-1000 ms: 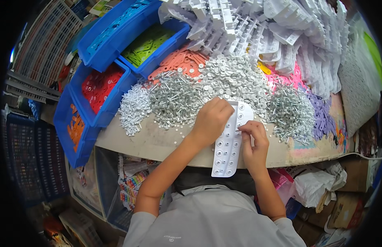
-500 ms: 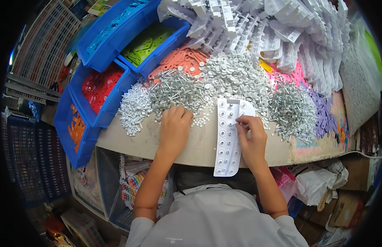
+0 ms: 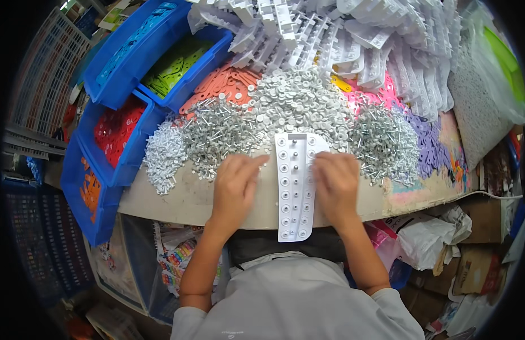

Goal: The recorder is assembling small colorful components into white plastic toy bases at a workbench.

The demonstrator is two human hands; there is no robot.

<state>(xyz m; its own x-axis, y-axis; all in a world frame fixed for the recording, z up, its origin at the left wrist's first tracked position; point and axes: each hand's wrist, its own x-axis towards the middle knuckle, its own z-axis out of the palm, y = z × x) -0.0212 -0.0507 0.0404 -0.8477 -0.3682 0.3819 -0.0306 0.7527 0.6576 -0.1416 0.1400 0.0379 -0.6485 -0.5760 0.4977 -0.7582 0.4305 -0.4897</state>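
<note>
A long white plastic tray (image 3: 296, 195) with rounded corners extends over the table's front edge. Round ringed seats line both its sides, and small metal pins stand along its middle channel. To its left is my left hand (image 3: 235, 187), thumb and fingers drawn together and pointing toward the tray; anything between the tips is too small to make out. My right hand (image 3: 339, 184) is at the tray's upper right edge, fingers curled in and slightly blurred, with their tips partly hidden. Beyond my left hand lies a heap of metal pins (image 3: 214, 133); a pile of white round caps (image 3: 302, 99) rises behind the tray.
Blue bins (image 3: 107, 175) with red, orange, green and blue pieces stand at the left. White pins (image 3: 165, 153) lie beside them. More metal pins (image 3: 387, 144) and purple pieces (image 3: 429, 141) spread at the right. White mouldings (image 3: 342, 39) are stacked at the back.
My left hand has left the metal pin heap and come nearer the tray. My right hand has moved from over the tray's channel to its right edge. The whole view has shifted slightly.
</note>
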